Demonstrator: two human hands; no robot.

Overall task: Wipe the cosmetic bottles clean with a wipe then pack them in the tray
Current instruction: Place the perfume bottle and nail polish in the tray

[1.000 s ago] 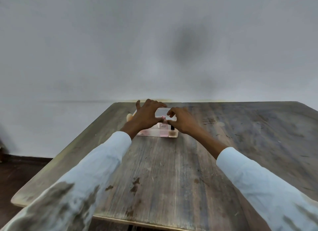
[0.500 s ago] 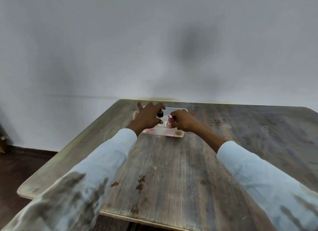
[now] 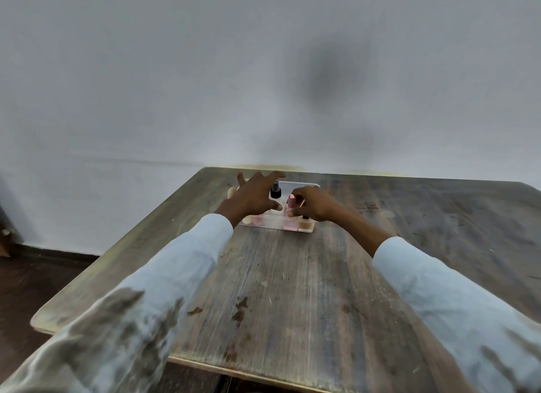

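A: Reaching over the far end of the table (image 3: 292, 290), both hands are seen at the clear tray (image 3: 272, 223). The pink bottle (image 3: 289, 207) is pinched near its cap by the right hand (image 3: 314, 207), standing upright in the tray's near right part.

B: And the left hand (image 3: 253, 199) is spread wide, fingers straight, nothing gripped. The black-capped bottle (image 3: 275, 192) is left standing just beside its fingertips.

A: No wipe can be made out, so cleaning cannot be judged.

B: A risk is noted: the black-capped bottle could be knocked over by those spread fingers, and the crowded bottles toppled if the pink one is lifted at a tilt.
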